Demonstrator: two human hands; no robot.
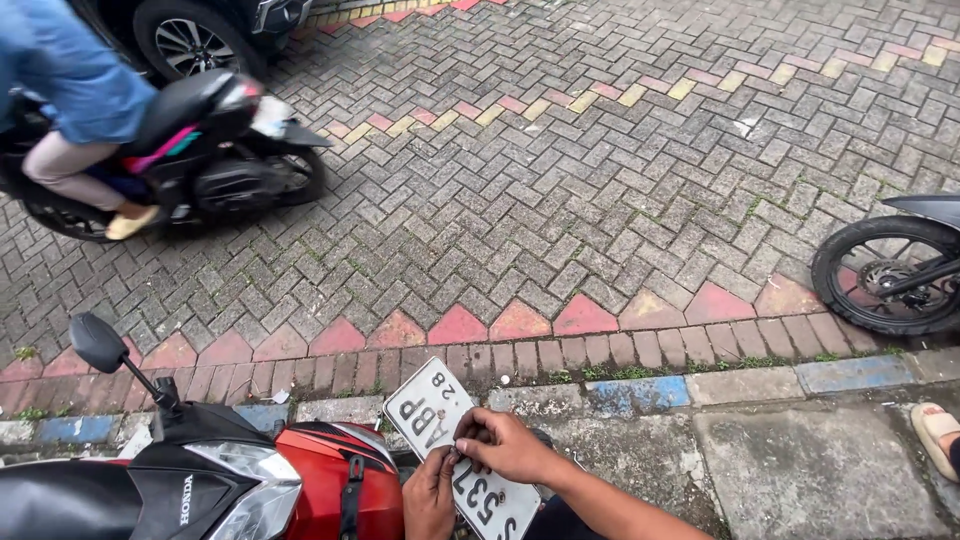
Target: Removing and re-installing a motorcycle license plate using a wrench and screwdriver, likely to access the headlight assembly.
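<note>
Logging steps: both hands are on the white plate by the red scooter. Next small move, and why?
Probably steady the plate with the left hand while the right hand works the small fastener at its middle: the right fingertips pinch there and the plate sits tilted beside the scooter.

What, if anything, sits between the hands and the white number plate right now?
Nothing visible. Both hands already touch the white number plate: the right hand pinches near its middle, the left hand grips its lower edge, beside the red scooter.
</note>
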